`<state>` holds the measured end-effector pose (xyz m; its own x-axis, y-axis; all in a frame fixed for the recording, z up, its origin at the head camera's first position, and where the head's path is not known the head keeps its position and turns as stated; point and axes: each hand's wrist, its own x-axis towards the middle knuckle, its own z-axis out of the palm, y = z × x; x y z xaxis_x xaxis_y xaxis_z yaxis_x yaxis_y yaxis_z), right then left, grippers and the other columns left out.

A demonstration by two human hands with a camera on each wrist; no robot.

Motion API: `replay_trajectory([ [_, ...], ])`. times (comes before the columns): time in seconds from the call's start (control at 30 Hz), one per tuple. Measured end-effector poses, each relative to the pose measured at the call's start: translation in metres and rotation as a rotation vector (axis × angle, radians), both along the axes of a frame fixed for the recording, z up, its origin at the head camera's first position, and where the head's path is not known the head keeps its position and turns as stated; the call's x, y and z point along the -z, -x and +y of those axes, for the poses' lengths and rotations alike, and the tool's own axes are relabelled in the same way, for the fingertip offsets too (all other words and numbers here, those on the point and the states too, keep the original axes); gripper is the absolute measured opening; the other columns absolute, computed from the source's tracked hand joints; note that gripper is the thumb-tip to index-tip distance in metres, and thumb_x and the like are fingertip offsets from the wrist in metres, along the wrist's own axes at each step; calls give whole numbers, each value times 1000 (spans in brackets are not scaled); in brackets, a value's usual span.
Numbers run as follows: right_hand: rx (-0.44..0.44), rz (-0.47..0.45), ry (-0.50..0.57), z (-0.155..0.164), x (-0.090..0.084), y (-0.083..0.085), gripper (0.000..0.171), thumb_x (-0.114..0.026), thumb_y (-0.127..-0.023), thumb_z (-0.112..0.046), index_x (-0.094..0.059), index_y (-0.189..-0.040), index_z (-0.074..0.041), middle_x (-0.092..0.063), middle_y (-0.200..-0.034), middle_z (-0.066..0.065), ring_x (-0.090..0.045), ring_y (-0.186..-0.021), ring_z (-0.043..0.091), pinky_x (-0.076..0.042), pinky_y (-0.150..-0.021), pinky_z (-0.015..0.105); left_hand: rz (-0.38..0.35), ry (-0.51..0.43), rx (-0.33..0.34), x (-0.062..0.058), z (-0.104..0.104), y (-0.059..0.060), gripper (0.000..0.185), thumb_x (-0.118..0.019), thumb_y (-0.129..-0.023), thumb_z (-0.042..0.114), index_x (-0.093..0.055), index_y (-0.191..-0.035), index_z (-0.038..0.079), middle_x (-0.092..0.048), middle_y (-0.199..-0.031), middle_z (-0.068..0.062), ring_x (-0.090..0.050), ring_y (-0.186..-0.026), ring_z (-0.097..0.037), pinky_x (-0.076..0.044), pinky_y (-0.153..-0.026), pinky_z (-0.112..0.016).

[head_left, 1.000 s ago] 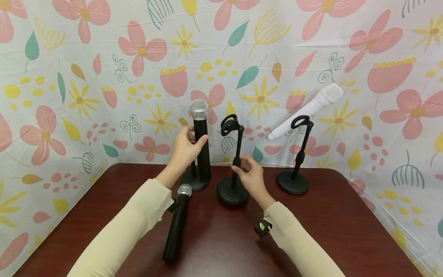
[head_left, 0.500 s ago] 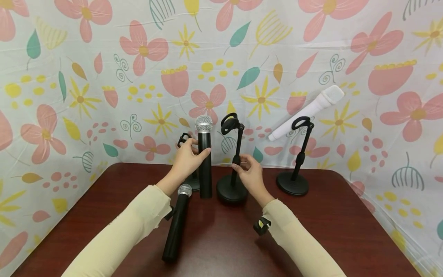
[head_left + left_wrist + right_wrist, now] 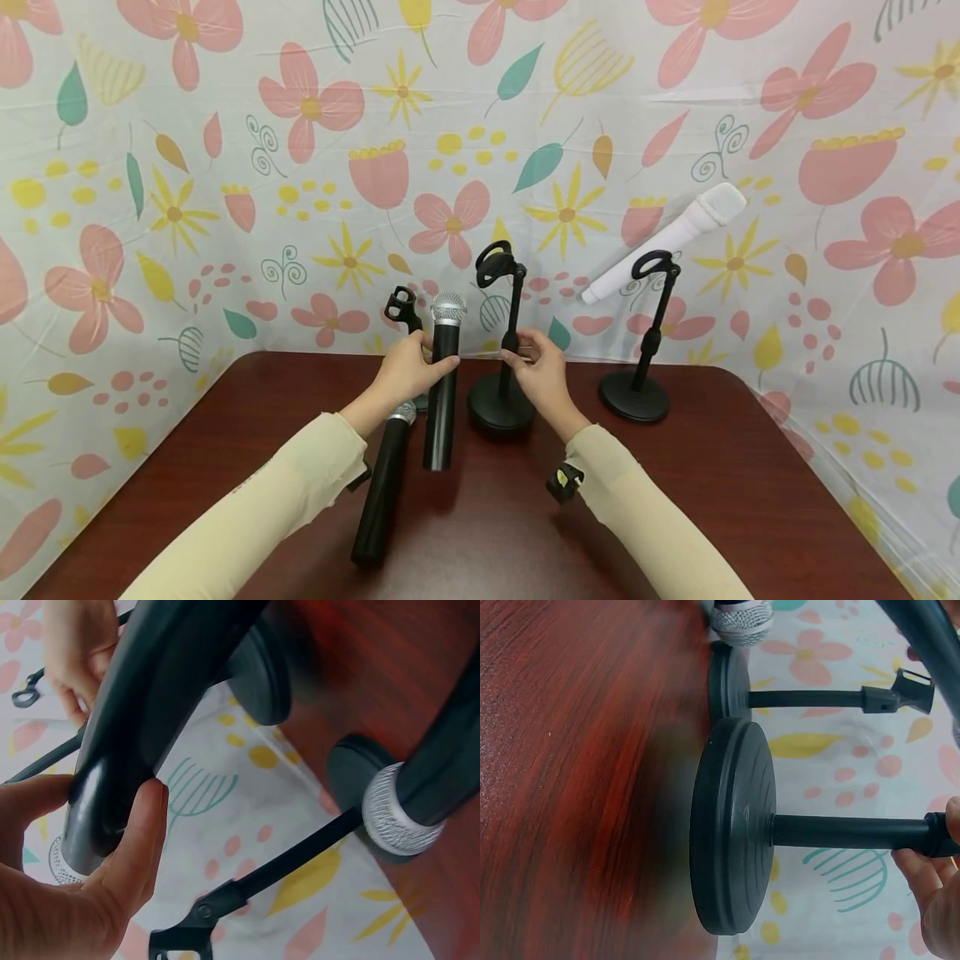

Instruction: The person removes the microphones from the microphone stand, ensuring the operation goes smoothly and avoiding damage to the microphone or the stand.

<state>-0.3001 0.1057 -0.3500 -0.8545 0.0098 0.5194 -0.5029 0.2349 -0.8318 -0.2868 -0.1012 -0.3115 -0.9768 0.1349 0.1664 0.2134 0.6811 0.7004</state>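
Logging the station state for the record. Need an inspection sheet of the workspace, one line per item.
Surface: dark reddish-brown table, wood grain visible.
Job's things: held microphone, black with a silver mesh head, head end up; middle stand, black, round base, no microphone in it.
Clutter: second black microphone lying on the table; left stand, no microphone in it; right stand; white microphone slanted near the top of the right stand in the head view, support unclear.
Hands: left hand grips the held microphone; right hand holds the middle stand partway up.
Cables: nothing seen.
Surroundings: flower-patterned backdrop behind the table and along both sides.
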Motion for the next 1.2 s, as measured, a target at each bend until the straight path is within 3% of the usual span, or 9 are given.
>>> replay_trajectory([
  [0.27,-5,-2,-10,-5,0,2,35,-70,-85,3,-57,-116,15,-61,-105,32,-62,-100,44,-51,-86,52,-119,58,4,25,-2,-1,41,-68,-90,31,-53,-107,-3,-61,-76,-12,-67,-55,-26,-53,-51,-32],
  [0.6,7,-3,-16,-6,3,1,34,-70,-84,4,-58,-114,14,-61,-105,30,-63,-99,43,-51,-86,51,-185,119,21,44,-4,-7,33,-69,-89,29,-51,-84,2,-54,-71,-12,-65,-49,-22,-50,-48,-29],
  [0.87,14,16,-21,-9,3,1,34,-70,-83,7,-59,-113,16,-61,-103,31,-63,-98,44,-51,-83,54,-173,127,34,53,-7,-10,31,-70,-88,26,-54,-85,0,-55,-68,-11,-65,-48,-25,-50,-46,-29],
  [1.2,0,-20,-1,-12,4,3,35,-70,-84,5,-59,-115,14,-61,-106,30,-63,-100,42,-51,-86,51,-156,142,60,66,-9,-13,27,-70,-88,22,-57,-74,3,-56,-61,-8,-64,-44,-23,-50,-43,-26],
])
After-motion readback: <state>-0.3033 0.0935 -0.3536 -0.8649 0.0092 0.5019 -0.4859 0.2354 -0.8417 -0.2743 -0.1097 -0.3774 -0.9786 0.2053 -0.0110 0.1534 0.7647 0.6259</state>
